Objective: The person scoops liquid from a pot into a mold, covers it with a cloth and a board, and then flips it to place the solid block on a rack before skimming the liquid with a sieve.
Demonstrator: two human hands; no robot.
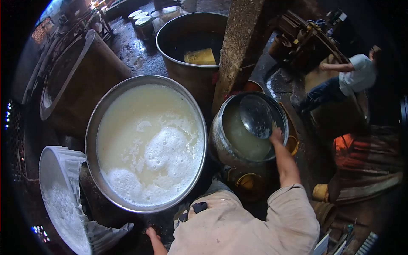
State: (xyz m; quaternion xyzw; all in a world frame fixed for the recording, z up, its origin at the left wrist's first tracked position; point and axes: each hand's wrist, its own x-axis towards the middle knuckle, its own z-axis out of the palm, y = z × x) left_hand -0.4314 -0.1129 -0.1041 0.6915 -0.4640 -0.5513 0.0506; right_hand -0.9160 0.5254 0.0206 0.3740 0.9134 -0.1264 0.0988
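My right hand (276,134) grips the rim of a shiny round metal bowl (256,115). The bowl is tilted inside the mouth of a tall metal drum (219,135), just above or touching its cloudy pale liquid (242,138). Low beside my body hangs my left hand (151,232), small and in shadow, near the lower edge of a big round vat (91,157). I cannot make out its fingers clearly. Milky yellowish liquid (127,114) fills the vat, with white foam (165,148) on its surface.
A cloth-lined round container (80,187) stands at left, below a large tilted-looking tub (89,63). Behind are a dark vat (191,70) with a yellow container (199,56) and a thick post (240,46). Another person (355,74) is at right. The floor (140,55) looks wet.
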